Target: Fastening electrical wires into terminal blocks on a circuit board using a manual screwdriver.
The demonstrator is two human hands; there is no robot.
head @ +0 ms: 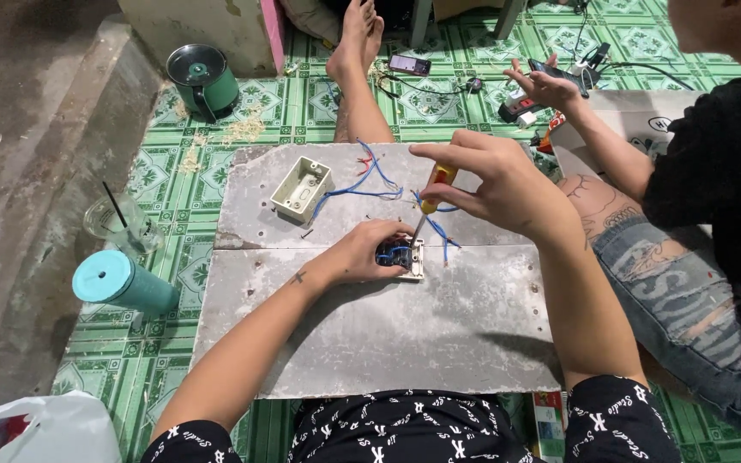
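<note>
Under the left hand [362, 253], near the middle of the grey board [439, 334], lies a white switch plate [412, 260] with blue wires [362, 184] running into its back; the fingers [388, 230] curl over it and press it down. Just above them the right hand [490, 184] has its fingers clamped on a yellow-handled screwdriver [429, 206], tip down in the plate. A slip of the tip seems the likeliest trouble: it could jab the holding fingers or nick a wire. Beyond the fingertips sits an open cream wall box [302, 189]. Room is free toward the body; to the right another person's knee [645, 257] crowds the board's edge, and to the left a teal cup [122, 283] stands on the floor.
</note>
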